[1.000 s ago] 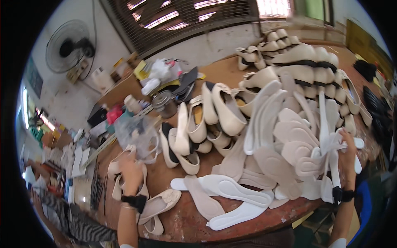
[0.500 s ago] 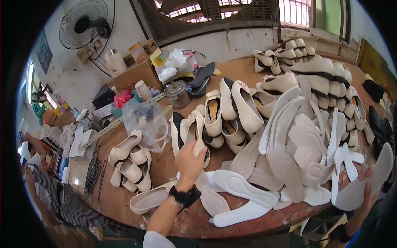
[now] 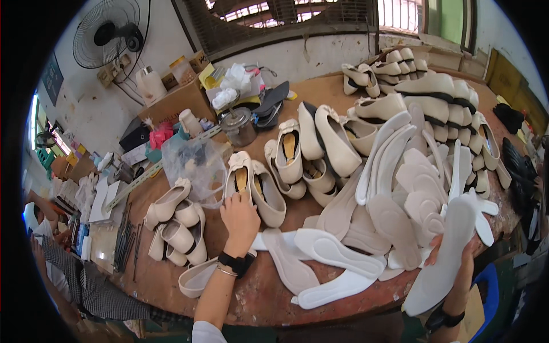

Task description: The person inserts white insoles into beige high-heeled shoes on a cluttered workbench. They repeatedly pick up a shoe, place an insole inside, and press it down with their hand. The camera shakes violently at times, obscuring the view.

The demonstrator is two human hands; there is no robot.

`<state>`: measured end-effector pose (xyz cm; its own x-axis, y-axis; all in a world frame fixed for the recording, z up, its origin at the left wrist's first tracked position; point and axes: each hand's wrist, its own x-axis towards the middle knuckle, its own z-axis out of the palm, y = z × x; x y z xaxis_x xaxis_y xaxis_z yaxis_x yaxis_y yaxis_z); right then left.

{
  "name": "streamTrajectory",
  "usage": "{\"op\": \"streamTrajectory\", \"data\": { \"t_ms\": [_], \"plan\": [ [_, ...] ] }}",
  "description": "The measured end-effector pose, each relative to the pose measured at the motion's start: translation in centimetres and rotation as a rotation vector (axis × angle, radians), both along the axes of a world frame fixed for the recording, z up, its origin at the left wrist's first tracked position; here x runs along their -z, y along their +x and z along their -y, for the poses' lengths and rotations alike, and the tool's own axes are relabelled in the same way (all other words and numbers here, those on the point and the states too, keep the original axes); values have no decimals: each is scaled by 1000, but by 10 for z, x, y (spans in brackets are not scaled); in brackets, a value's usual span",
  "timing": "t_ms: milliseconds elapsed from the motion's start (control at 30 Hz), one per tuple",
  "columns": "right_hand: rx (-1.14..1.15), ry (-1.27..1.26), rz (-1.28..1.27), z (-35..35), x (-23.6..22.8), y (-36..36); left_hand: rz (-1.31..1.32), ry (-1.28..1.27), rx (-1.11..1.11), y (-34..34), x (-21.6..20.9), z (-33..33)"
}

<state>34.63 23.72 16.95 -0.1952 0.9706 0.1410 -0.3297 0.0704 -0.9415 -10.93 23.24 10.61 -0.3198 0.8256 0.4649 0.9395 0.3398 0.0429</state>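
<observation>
My left hand [image 3: 240, 220] is closed at the heel end of a cream ballet flat [image 3: 238, 174], its fingertips over the rim. Inside that shoe a golden patch shows, and a bow sits on its toe. A second cream flat [image 3: 269, 197] stands against it on the right. At the lower right my right hand [image 3: 462, 260] grips a long pale grey insole [image 3: 440, 263], which hides part of the fingers. Grey and white insoles [image 3: 337, 254] lie heaped between my hands. A single flat [image 3: 200, 279] rests by my left forearm, partly covered by it.
More cream flats [image 3: 177, 223] cluster to the left, and stacked rows of flats [image 3: 440, 106] fill the back right. A clear plastic bag [image 3: 197, 166] and a metal pot [image 3: 237, 126] stand beyond my left hand. Thin tools [image 3: 127, 243] lie at the left, near another person's sleeve [image 3: 97, 280].
My left hand has moved slightly left and down; the flat it holds now stands with its inside facing me. My right hand has brought the insole leftward over the table edge.
</observation>
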Motion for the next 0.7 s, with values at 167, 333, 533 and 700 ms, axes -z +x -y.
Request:
{"op": "streamTrajectory", "data": {
  "t_ms": [167, 333, 533, 700],
  "plan": [
    [-14, -171, -14, 26, 37, 7, 111, 107, 328, 57, -21, -65],
    [-58, -549, -23, 48, 54, 10, 220, 154, 805, 125, -53, -119],
    [-214, -487, 16, 52, 86, 16, -33, 30, 605, 143, -45, -139],
    [-198, -448, 37, 50, 87, 15, 5, 295, 519, 79, -42, -103]
  ]
}}
